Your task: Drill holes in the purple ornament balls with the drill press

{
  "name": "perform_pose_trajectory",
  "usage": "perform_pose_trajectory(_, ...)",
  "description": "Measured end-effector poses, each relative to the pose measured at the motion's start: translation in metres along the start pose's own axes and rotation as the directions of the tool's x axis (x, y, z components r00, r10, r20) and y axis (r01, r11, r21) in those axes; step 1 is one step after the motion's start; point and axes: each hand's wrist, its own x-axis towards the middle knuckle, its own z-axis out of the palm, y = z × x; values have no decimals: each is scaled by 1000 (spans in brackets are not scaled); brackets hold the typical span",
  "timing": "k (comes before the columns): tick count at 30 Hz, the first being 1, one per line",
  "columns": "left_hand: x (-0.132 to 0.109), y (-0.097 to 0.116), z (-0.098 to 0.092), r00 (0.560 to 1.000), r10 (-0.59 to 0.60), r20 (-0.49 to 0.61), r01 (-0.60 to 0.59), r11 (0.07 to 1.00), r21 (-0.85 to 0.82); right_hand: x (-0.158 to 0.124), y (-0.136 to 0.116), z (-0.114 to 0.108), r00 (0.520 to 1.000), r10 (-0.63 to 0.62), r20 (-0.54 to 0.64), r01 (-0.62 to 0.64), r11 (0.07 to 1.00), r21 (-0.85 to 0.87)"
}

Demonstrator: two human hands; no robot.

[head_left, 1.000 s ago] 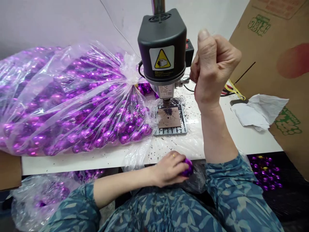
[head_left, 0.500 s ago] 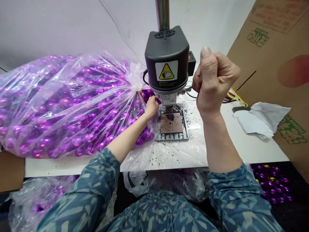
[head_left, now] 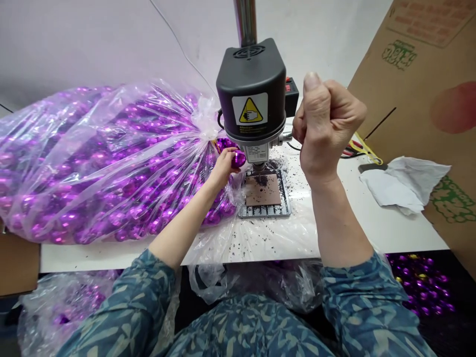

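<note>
Purple, shiny ball (head_left: 239, 159): held in left hand (head_left: 223, 166), grip closed on its left part, the right part exposed, probably to keep fingers clear of the drill press (head_left: 251, 87) just beside it. Right hand (head_left: 329, 126): fist curled at the press's side lever (head_left: 285, 137); cannot tell whether it wraps the lever. Clear bag (head_left: 111, 173) of purple balls lies left on the table (head_left: 345, 218), presumably for left-hand reach. Brown board (head_left: 256, 194) on metal base (head_left: 265, 212), likely as a buffer.
</note>
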Motion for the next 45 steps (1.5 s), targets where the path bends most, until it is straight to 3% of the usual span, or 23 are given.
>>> perform_pose_trajectory(2, -23, 7, -13, 983, -139, 121, 153, 981, -119, 0, 2, 0, 1000, -16, -8, 16, 1000, 3)
perform_pose_trajectory(4, -44, 12, -20, 953, -199, 230, 244, 952, -186, 0, 4, 0, 1000, -26, -10, 25, 1000, -13)
perform_pose_trajectory(8, -72, 8, -14, 946, -149, 288, 215, 953, -215, 0, 5, 0, 1000, -8, 10, 9, 1000, -27)
perform_pose_trajectory(14, -83, -12, 6, 962, 31, 270, -10, 997, -81, -1, 0, 2, 999, -8, -35, 8, 1000, -7)
perform_pose_trajectory(22, -83, -21, 24, 971, 96, 218, -122, 987, 108, -4, -3, 3, 997, -57, -54, 60, 997, 52)
perform_pose_trajectory(30, -102, -19, 36, 915, 325, 238, -384, 882, 274, -4, -3, 2, 996, -69, -55, 75, 988, 134)
perform_pose_trajectory(37, -107, -33, 47, 975, 202, 88, -210, 974, 85, -6, -3, 0, 998, -49, -41, 50, 999, 21)
perform_pose_trajectory(45, -106, -38, 51, 970, 233, 67, -238, 968, 75, -16, -2, -6, 998, -60, -37, 61, 997, 40)
